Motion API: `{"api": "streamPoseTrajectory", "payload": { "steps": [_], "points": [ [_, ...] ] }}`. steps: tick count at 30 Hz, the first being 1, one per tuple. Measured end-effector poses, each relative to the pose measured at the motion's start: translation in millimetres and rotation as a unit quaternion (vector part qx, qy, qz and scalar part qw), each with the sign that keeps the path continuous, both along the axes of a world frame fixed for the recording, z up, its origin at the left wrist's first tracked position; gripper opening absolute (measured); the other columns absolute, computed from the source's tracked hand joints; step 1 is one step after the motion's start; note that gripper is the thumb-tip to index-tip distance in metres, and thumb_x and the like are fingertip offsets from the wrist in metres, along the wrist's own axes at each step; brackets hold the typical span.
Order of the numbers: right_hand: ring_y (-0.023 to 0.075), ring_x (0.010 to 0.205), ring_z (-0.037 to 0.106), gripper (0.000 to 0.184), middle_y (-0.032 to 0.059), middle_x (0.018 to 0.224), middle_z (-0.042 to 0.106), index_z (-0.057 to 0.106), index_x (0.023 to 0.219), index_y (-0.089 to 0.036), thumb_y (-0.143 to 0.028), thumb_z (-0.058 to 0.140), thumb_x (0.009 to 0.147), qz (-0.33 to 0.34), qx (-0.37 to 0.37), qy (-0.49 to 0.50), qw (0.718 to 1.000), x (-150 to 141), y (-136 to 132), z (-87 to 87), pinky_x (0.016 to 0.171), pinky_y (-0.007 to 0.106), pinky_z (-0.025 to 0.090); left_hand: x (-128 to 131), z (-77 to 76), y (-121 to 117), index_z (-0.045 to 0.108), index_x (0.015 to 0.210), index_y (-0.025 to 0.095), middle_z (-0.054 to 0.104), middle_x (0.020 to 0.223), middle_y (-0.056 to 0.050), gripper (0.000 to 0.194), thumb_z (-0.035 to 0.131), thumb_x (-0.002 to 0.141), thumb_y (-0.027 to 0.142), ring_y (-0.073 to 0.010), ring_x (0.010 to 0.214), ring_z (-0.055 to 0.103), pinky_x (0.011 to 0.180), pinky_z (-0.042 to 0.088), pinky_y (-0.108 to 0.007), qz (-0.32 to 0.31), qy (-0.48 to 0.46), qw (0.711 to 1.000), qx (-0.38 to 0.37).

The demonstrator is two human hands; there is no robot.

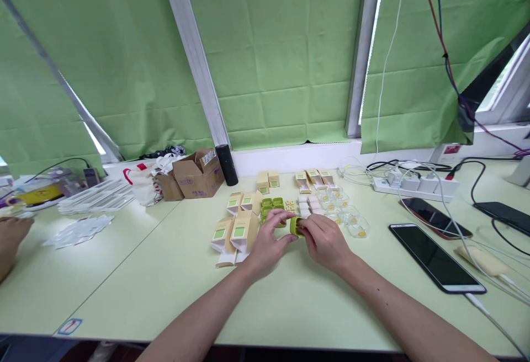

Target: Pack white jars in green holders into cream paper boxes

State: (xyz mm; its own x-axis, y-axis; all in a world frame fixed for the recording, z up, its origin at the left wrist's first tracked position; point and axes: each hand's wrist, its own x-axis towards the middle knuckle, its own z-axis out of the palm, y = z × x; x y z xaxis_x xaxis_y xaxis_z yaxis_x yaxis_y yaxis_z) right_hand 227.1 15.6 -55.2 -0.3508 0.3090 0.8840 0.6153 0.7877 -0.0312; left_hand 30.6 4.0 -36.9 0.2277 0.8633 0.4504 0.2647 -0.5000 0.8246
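My left hand [267, 241] grips a small green square container [295, 226] between thumb and fingers, holding it tilted above the table. At its opening, the pinched fingers of my right hand [327, 240] reach in; anything between them is hidden. Just beyond my hands stand several more green containers [272, 203] in rows. Next to them lie small yellow pieces [290, 206] and several white and pinkish blocks [309, 203]. Clear plastic shells [346, 214] with yellow spots sit right of these. Cream cartons [244, 231] with green squares, their flaps open, stand to the left.
More cream cartons [313, 179] stand at the back. A cardboard box [201, 174] and a black cylinder [226, 164] are back left. Phones [436, 257], cables and a power strip [416, 186] occupy the right. Another person's hand [12, 243] is at far left, near white packets [78, 231].
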Motion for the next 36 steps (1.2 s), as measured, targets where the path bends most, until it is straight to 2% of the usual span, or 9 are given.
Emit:
{"api": "streamPoseTrajectory", "payload": {
  "steps": [6, 25, 31, 36],
  "points": [
    [0.0174, 0.065, 0.053, 0.015, 0.0021, 0.074, 0.065, 0.063, 0.096, -0.019, -0.01, 0.052, 0.101, -0.002, 0.003, -0.006, 1.0, 0.9, 0.7, 0.4, 0.064, 0.032, 0.035, -0.9, -0.5, 1.2, 0.073, 0.123, 0.03, 0.059, 0.126, -0.006, 0.047, 0.078, 0.081, 0.01, -0.0212, 0.109, 0.059, 0.102, 0.051, -0.039, 0.0, 0.006, 1.0, 0.007],
    [0.0154, 0.059, 0.05, 0.019, 0.0, 0.066, 0.064, 0.063, 0.087, -0.02, -0.012, 0.054, 0.102, -0.01, 0.012, -0.012, 1.0, -0.6, 0.6, -0.2, 0.061, 0.032, 0.03, -3.2, 4.8, 0.6, 0.075, 0.123, 0.03, 0.06, 0.125, -0.006, 0.048, 0.078, 0.08, 0.006, -0.0227, 0.114, 0.059, 0.103, 0.051, -0.04, -0.02, 0.023, 0.999, 0.016],
    [0.0154, 0.058, 0.054, 0.012, 0.0007, 0.068, 0.069, 0.066, 0.103, -0.019, -0.014, 0.055, 0.103, -0.015, 0.014, -0.023, 1.0, 1.7, -0.5, 2.0, 0.059, 0.033, 0.031, -3.5, 6.3, 0.4, 0.073, 0.125, 0.031, 0.06, 0.127, -0.006, 0.048, 0.076, 0.083, 0.008, -0.0227, 0.116, 0.059, 0.104, 0.052, -0.04, -0.013, 0.022, 1.0, 0.017],
    [0.0188, 0.066, 0.063, 0.028, 0.0043, 0.08, 0.073, 0.062, 0.124, -0.019, -0.012, 0.054, 0.098, 0.019, -0.017, 0.01, 1.0, 8.4, -2.8, 4.1, 0.06, 0.033, 0.042, -6.2, 7.5, 2.5, 0.073, 0.126, 0.03, 0.06, 0.126, -0.007, 0.046, 0.076, 0.084, 0.011, -0.023, 0.114, 0.061, 0.103, 0.053, -0.04, 0.02, 0.019, 0.999, 0.034]
  ]
}}
